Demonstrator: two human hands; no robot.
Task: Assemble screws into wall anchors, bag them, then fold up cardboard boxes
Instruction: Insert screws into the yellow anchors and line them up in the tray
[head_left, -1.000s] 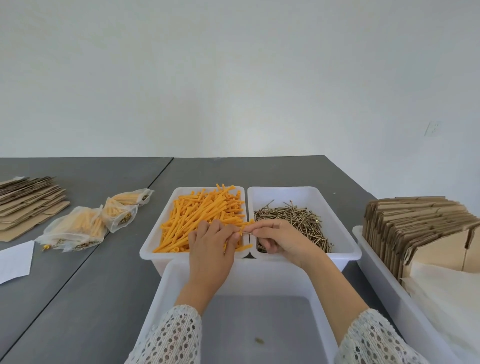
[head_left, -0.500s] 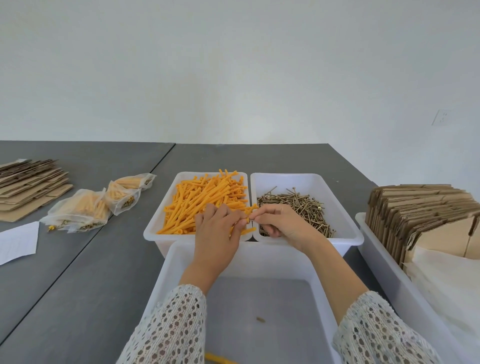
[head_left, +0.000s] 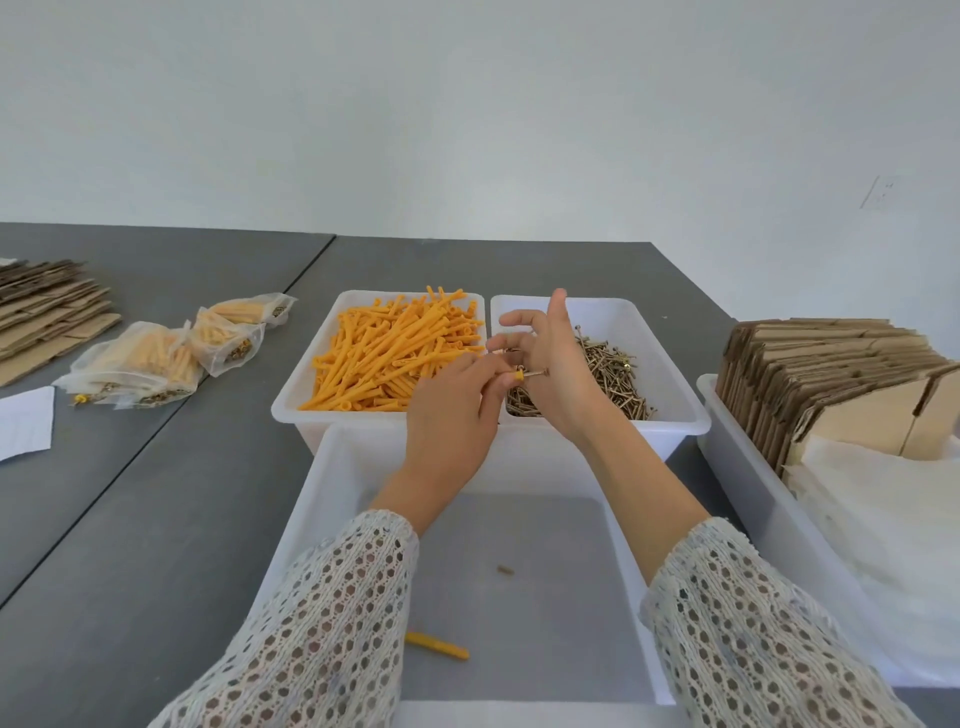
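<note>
While left hand (head_left: 452, 410) pinches anchor (head_left: 517, 375); right hand (head_left: 553, 364) raised, fingers (head_left: 558, 306) splayed.

**A small packing and assembly workstation**

A bench for manual kitting work is shown rather than a home or office. A grey worktable (head_left: 156, 519) is set against a bare white wall (head_left: 467, 104). Parts are sorted in bulk into white plastic bins: orange wall anchors (head_left: 395, 353) are heaped in one bin (head_left: 291, 410), brass-coloured screws (head_left: 613, 374) in the bin (head_left: 675, 395) just beside it. Filled clear bags (head_left: 156, 358) are laid out to the left, near a stack of flattened cardboard (head_left: 47, 312). More flat cardboard box blanks (head_left: 810, 374) are stood on edge in a tray (head_left: 737, 467) at the right, with white sheet material (head_left: 883, 519) beside them.
</note>
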